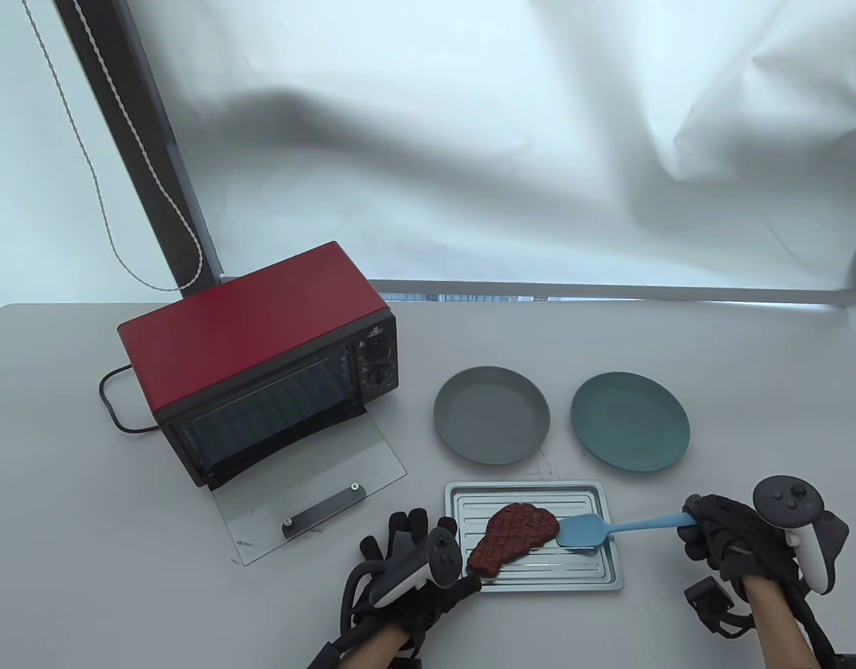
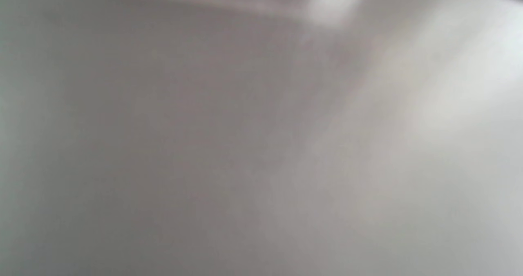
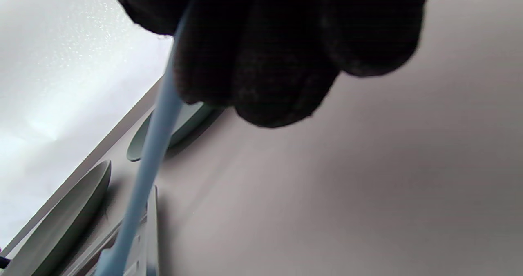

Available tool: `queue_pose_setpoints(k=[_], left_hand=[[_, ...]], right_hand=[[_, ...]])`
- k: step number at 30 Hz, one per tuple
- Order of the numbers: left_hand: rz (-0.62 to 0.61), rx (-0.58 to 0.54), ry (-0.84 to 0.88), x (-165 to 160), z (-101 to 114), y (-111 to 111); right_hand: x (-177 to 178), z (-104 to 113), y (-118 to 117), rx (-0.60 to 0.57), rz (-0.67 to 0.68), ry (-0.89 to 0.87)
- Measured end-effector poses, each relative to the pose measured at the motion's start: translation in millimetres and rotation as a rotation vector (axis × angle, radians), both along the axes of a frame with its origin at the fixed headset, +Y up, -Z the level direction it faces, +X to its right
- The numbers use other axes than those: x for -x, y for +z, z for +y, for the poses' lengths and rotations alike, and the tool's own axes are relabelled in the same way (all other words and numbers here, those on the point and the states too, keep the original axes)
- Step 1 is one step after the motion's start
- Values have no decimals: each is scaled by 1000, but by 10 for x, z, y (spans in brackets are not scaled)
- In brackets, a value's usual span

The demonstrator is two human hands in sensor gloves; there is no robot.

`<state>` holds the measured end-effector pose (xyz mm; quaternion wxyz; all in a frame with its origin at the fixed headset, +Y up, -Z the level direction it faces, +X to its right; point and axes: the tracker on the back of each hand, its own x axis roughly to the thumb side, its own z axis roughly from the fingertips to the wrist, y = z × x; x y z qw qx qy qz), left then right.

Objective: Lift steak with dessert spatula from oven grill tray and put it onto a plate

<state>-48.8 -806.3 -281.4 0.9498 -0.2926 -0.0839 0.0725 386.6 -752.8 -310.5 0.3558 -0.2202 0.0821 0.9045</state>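
The brown grilled steak [image 1: 513, 540] lies on the silver oven grill tray [image 1: 581, 573] near the table's front edge, its lower end over the tray's left corner. A blue dessert spatula [image 1: 580, 533] has its blade on the tray, touching the steak's right edge. My right hand [image 1: 703, 528] grips the end of its handle; in the right wrist view the gloved fingers [image 3: 286, 51] are curled round the blue handle [image 3: 157, 145]. My left hand [image 1: 417, 550] rests by the tray's left side, fingers straight and thumb at the tray's corner. The left wrist view is a grey blur.
Behind the tray stand an empty grey plate [image 1: 491, 414] and an empty teal plate [image 1: 630, 420]. A red toaster oven [image 1: 261, 348] stands at the left, its glass door [image 1: 309, 495] folded down onto the table. A black cable [image 1: 111, 404] runs from the oven's left.
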Motion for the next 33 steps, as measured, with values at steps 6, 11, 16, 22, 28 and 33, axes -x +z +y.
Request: queue_pose_setpoints(k=[6, 11, 16, 22, 28, 33], left_hand=[[-7, -14, -12, -1, 8, -11], [-7, -14, -10, 0, 12, -14], [-10, -19, -13, 1, 18, -22], [-9, -17, -9, 0, 19, -26], [-13, -15, -9, 0, 20, -30], [-13, -12, -7, 1, 19, -32]], right_hand=[[64, -37, -16, 6, 25, -10], [116, -65, -27, 8, 42, -13], [204, -92, -38, 15, 87, -63], [299, -95, -42, 12, 122, -65], [402, -135, -37, 12, 143, -96], [497, -122, -30, -9, 173, -101]])
